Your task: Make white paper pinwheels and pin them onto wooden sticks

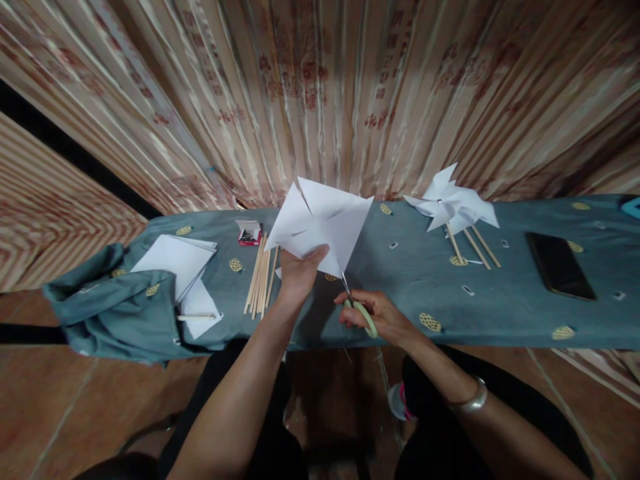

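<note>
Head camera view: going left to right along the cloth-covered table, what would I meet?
Stack of white paper → wooden sticks → left hand holding a cut paper square → right hand with scissors → finished pinwheels → black phone.

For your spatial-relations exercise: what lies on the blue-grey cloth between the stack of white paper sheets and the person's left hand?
In the head view, a bundle of thin wooden sticks lies between the stack of white paper sheets and the left hand, which holds a cut white paper square.
</note>
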Demonstrator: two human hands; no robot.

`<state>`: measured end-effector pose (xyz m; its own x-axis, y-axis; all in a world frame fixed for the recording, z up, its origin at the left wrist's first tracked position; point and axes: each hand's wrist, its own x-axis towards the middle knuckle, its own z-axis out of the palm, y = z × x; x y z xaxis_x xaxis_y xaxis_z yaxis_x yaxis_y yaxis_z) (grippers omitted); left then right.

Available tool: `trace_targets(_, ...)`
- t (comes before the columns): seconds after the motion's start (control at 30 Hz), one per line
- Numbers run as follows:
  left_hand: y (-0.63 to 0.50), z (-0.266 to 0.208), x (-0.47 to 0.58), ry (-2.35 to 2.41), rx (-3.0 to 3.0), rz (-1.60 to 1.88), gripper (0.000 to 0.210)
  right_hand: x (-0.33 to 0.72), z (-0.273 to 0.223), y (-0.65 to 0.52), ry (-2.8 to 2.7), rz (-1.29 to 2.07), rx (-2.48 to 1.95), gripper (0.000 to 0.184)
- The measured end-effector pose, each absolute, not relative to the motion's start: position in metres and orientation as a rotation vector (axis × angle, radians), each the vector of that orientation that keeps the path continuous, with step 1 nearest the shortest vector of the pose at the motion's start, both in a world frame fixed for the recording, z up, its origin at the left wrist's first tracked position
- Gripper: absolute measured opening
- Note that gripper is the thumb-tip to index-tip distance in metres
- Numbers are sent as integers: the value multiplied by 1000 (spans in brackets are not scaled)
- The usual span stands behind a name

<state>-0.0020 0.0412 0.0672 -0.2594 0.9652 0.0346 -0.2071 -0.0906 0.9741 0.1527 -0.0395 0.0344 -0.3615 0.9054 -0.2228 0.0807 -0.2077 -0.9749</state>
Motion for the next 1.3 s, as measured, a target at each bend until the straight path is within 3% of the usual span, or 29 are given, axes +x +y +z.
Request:
trace_targets(0.27, 40, 64, 2, 1197, 1013, 1545, 46, 154, 32, -37, -1395, 1652, -1211, 52)
trace_targets(1.3, 42, 58, -1, 1197, 1025, 1554, 44, 155, 35, -34, -1332, 1689, -1236, 49)
